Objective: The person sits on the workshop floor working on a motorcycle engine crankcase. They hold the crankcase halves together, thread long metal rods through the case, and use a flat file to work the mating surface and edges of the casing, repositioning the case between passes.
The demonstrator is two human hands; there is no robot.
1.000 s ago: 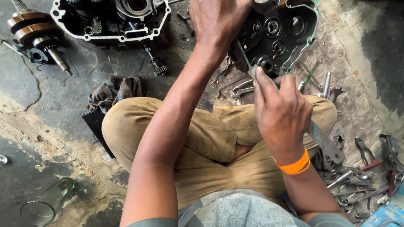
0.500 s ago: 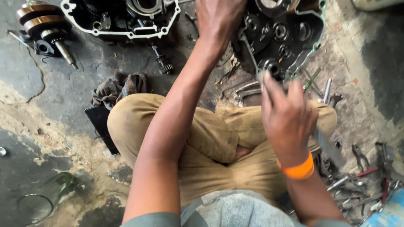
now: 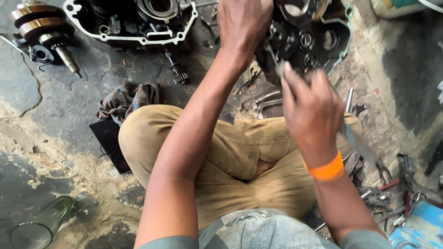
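Evidently caught mid-way through work on the black cast-metal engine casing half (image 3: 318, 37), propped at the far edge of the stained concrete floor (image 3: 46, 120), just beyond the crossed knees. Found the left hand (image 3: 242, 25) clamped over the casing's near-left edge, fingers curled down and bracing it. Found the right hand (image 3: 311, 110), with an orange wristband (image 3: 327, 169), closed around a thin grey metal tool (image 3: 273, 57), its tip against the casing face near the round bearing bores. Could not tell the tool's kind, owing to blur.

Judged the step in hand to be prying or scraping at the casing's inner face. Judged the next move to call for a firm brace from the left hand and a controlled, shallow stroke from the right.

Recorded nearby:
- a second black casing half with a pale gasket rim (image 3: 134, 20), to the left
- a steel crankshaft (image 3: 39, 25), further left
- a small toothed gear shaft (image 3: 177, 71)
- a checked rag (image 3: 127, 99)
- a black phone (image 3: 108, 143), beside the left knee
- loose hand tools (image 3: 392, 193), to the right
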